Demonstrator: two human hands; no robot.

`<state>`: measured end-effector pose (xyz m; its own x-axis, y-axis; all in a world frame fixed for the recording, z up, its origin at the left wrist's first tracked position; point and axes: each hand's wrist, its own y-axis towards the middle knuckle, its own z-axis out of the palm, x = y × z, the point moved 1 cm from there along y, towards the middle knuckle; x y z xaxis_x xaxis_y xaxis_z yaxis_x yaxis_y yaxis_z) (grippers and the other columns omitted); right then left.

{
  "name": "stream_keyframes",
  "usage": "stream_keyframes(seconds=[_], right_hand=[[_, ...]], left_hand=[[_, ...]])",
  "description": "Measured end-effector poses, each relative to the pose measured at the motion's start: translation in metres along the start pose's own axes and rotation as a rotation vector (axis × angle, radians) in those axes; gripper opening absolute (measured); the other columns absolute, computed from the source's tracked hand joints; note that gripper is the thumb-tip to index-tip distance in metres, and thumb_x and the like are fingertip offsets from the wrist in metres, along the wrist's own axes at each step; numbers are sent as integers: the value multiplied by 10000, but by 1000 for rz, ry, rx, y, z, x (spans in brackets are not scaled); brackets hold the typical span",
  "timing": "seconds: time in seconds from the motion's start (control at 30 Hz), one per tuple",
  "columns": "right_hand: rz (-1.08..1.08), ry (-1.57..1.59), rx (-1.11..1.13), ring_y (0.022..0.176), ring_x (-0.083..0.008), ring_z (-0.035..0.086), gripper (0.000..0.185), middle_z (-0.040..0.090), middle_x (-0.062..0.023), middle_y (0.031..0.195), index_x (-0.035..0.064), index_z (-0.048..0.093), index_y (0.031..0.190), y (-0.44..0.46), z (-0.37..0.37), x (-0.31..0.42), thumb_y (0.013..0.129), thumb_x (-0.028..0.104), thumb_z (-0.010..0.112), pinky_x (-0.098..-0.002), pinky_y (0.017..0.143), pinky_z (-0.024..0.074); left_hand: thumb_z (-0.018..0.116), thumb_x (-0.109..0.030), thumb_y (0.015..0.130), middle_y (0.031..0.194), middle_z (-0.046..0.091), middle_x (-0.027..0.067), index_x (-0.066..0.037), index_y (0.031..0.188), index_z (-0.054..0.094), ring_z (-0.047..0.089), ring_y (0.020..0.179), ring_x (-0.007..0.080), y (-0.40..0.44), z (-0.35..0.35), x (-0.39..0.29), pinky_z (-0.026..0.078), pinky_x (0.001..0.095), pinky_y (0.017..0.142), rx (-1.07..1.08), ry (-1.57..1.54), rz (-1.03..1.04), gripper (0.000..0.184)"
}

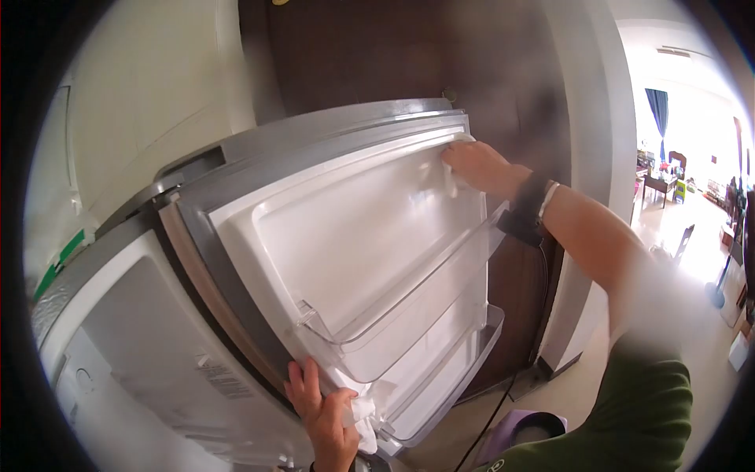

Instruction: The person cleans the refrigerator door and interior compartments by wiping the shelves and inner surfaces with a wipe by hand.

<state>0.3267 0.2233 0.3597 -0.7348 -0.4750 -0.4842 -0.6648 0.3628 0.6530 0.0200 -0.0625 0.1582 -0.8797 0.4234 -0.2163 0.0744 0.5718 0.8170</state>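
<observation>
An open refrigerator door (346, 244) shows its white inner panel in the middle of the view. At the panel's upper far corner, my right hand (481, 164) is closed on a white tissue (451, 186), pressing it against the surface. Lower down, my left hand (318, 413) grips the door's near edge, fingers over the seal side. A crumpled white tissue (363, 415) lies by its thumb; whether the hand also holds it is hard to tell. Two clear door shelves, an upper one (409, 303) and a lower one (448, 397), are mounted on the panel.
The refrigerator's white interior (149, 338) is at lower left. Behind the door stands a dark brown door (393, 47). A black cable (491, 413) runs down to the floor near a purple object (515, 433) with a dark round top. A bright room with furniture opens at right.
</observation>
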Motion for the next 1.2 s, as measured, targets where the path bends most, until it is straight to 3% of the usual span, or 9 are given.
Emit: stream_keyframes(seconds=[0.13,0.23,0.37,0.47,0.57,0.77,0.8,1.0,1.2], right_hand=[[6,179,185,838,-355,609,246,610,-187,852,-13,613,860,-7,-9,15,710,175,664,-426,760,491],[-92,184,234,819,-362,611,243,613,-191,820,-19,626,803,-6,1,14,689,190,673,-437,735,493],[-245,231,318,808,-346,615,224,627,-183,813,-29,645,784,-7,5,28,675,166,659,-424,712,493],[-237,370,821,781,-336,617,227,635,-187,823,-41,653,796,2,-11,48,687,155,624,-400,692,485],[-49,336,998,856,-329,602,201,603,-174,851,-26,603,836,7,-29,64,730,131,535,-401,749,478],[-278,210,1045,863,-319,602,175,596,-173,888,-26,595,875,17,-39,101,801,117,526,-403,774,481],[-680,91,987,847,-327,585,141,571,-175,854,-26,594,876,19,-26,99,827,77,512,-399,777,473],[-505,336,936,839,-353,562,129,556,-170,842,-25,589,864,36,-72,160,850,72,506,-402,764,456],[-629,752,742,868,-353,570,212,587,-175,935,-27,613,989,54,-89,201,859,127,546,-411,770,450]], left_hand=[[495,-181,869,1436,297,255,-82,1032,631,264,1349,393,-1,12,4,118,588,1081,-58,119,86,235],[505,-188,849,1462,202,295,-117,942,662,174,1360,471,-5,19,8,-6,637,1060,-42,8,66,195],[507,-231,856,1465,203,294,-114,933,664,188,1360,463,-8,26,15,-5,623,1067,-50,83,67,211],[515,-259,857,1467,198,293,-122,951,670,182,1364,458,-10,28,21,-21,630,1060,-60,65,88,227],[487,-264,863,1467,189,298,-104,934,638,168,1358,474,-13,33,25,-12,649,1049,-95,45,103,231],[381,-310,876,1455,131,352,-84,868,556,118,1345,529,-19,32,25,-20,686,1022,-72,126,86,286],[380,-300,875,1453,130,357,-90,862,554,116,1346,527,-18,34,27,-20,684,1022,-90,138,121,273],[423,-268,836,1464,104,347,-117,851,599,88,1366,499,-10,36,23,-26,662,1039,-71,204,106,232],[480,-234,788,1468,108,333,-117,836,604,79,1366,503,-5,37,27,-25,696,1013,-37,167,59,177]])
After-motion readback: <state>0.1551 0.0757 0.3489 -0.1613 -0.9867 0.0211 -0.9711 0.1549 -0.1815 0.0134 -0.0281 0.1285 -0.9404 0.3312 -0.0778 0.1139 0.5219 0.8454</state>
